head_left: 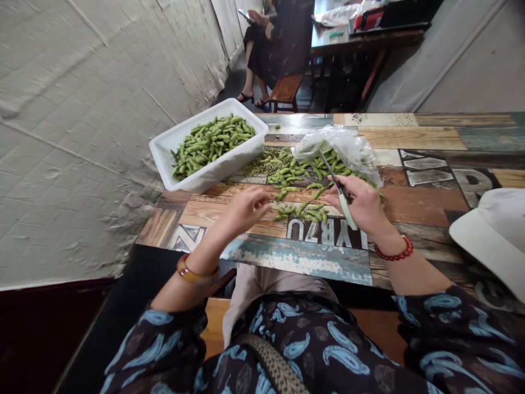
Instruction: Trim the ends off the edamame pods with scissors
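Observation:
Green bean pods [211, 143] fill part of a white plastic tub [207, 176] at the left of the table. More loose pods [307, 210] lie in front of me, beside small trimmed bits [266, 163]. A clear plastic bag [350, 148] partly covers a heap of pods. My left hand [249, 207] hovers near the table left of the loose pods, its fingers curled together; whatever they may hold is hidden. My right hand [356, 202] grips scissors [348, 210] with pale green handles, the dark blades pointing up and left over the pods.
A patterned wooden table [418, 205] spans the view. At the right edge sits a white cap [492, 230]. A pale wall [74, 137] rises at the left. Beyond, a person [287, 44] with a phone sits near another table [369, 39].

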`<move>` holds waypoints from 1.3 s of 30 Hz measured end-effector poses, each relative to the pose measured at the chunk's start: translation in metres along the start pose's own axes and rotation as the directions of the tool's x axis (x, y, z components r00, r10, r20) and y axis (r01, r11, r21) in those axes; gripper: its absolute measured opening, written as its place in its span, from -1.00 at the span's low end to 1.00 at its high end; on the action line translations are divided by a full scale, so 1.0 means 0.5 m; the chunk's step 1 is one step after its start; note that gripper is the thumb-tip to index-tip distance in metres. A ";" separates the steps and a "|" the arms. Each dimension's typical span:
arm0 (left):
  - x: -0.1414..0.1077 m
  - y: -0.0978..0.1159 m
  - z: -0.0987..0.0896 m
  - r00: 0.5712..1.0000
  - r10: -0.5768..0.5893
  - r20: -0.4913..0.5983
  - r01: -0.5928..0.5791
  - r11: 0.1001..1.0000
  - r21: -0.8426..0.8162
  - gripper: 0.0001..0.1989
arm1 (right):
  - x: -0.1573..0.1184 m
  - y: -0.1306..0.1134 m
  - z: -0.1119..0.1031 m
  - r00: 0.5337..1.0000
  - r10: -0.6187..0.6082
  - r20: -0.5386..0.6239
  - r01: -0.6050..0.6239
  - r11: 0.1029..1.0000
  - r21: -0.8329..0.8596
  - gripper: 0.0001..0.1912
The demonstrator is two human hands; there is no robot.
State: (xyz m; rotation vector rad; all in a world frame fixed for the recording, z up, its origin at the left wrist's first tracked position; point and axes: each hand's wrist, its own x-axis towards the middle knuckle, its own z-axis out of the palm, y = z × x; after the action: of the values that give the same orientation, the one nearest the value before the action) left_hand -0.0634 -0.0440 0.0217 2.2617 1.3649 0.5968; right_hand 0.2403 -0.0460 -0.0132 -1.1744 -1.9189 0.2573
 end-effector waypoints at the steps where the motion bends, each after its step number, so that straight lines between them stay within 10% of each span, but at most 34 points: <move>1: -0.015 0.004 0.020 0.998 -0.020 0.067 0.021 1.000 -0.008 -0.88 | -0.001 0.000 0.001 1.000 0.001 0.011 -0.001 1.000 0.002 -0.60; 4: -0.038 0.011 0.069 0.993 -0.058 0.105 0.055 0.998 0.027 -0.61 | -0.003 0.001 0.006 0.999 -0.012 0.035 0.012 1.000 0.002 -0.60; 10: 0.016 0.031 0.135 0.996 0.082 0.031 -0.083 0.997 -0.001 -0.74 | -0.004 0.002 0.011 0.999 -0.047 0.013 0.047 0.999 0.002 -0.58; 17: 0.091 0.009 0.120 0.970 0.011 -0.244 0.007 0.998 0.070 -0.64 | -0.002 0.000 0.007 0.999 -0.035 0.005 0.035 0.999 0.012 -0.57; 27: 0.075 0.033 0.177 0.958 0.280 -0.063 -0.284 0.957 -0.065 -0.68 | -0.002 0.001 0.006 1.000 -0.007 0.010 0.007 1.000 0.008 -0.56; 39: 0.212 -0.086 0.085 0.955 -0.096 -0.280 0.166 0.957 0.239 -0.67 | -0.004 0.006 0.011 1.000 -0.013 0.011 0.013 1.000 -0.017 -0.60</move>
State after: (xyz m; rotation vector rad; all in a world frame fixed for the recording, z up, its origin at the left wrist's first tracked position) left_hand -0.0254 0.0633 -0.0224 2.3289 1.8062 0.7331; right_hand 0.2384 -0.0446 -0.0194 -1.1738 -1.9407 0.2412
